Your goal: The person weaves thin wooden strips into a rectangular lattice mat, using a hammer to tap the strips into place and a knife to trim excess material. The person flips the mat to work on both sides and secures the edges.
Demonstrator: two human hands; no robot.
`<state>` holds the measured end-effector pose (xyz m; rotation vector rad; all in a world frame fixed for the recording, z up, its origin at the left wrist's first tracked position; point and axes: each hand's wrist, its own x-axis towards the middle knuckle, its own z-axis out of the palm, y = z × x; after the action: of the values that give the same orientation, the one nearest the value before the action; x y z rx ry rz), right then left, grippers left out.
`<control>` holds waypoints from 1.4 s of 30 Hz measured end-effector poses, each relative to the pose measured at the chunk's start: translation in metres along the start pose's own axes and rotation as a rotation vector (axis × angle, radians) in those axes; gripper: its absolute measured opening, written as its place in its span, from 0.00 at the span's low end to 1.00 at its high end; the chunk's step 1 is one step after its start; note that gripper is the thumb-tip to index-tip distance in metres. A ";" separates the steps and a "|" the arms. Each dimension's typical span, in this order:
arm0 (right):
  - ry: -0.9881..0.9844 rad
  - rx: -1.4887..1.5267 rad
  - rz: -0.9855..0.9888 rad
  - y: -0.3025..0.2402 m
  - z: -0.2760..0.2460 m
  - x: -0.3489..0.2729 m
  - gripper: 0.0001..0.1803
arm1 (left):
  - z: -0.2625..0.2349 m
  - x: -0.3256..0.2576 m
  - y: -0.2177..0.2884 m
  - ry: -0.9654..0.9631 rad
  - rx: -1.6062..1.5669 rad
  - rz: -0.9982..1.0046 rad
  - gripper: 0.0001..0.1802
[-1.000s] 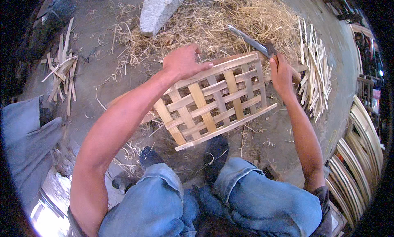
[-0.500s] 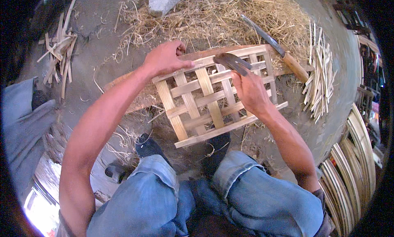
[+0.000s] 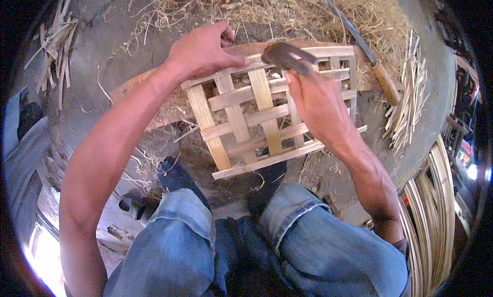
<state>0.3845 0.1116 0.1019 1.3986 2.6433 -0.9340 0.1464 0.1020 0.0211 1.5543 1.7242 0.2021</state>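
Note:
A woven panel of flat bamboo strips (image 3: 270, 137) lies tilted in front of my knees, its far edge over a wooden board (image 3: 132, 85). My left hand (image 3: 197, 51) is on the panel's far left edge, thumb along the rim strip and the other fingers curled just beyond it. In my right hand (image 3: 319, 99) is a hammer (image 3: 280, 56), gripped above the panel's right part; its dark head, smeared by motion, is over the far rim close to my left thumb. Most of the hammer's handle is hidden by my hand.
A knife with a wooden handle (image 3: 385, 82) lies right of the panel, near a bundle of thin strips (image 3: 409, 99). Fibre shavings (image 3: 287, 12) cover the ground beyond. More strips (image 3: 57, 48) lie at the far left, and long curved strips (image 3: 430, 215) stand at the right.
The view has shifted, so most of the scene sits a little higher. The hammer head has moved slightly farther over the panel's far rim and is blurred. My left hand stays at the rim.

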 end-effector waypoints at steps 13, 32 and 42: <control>-0.108 -0.032 0.082 -0.004 0.000 0.007 0.15 | -0.001 0.003 -0.001 -0.024 0.032 -0.047 0.43; -0.010 -0.080 -0.026 0.017 -0.004 0.007 0.14 | -0.003 0.004 0.003 -0.012 0.045 0.009 0.39; 0.379 -0.384 -0.085 0.164 -0.067 0.039 0.11 | -0.003 -0.013 0.026 0.023 0.069 -0.008 0.39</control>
<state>0.5023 0.2443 0.0640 1.4904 2.9460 -0.1455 0.1637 0.0970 0.0439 1.6002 1.7722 0.1584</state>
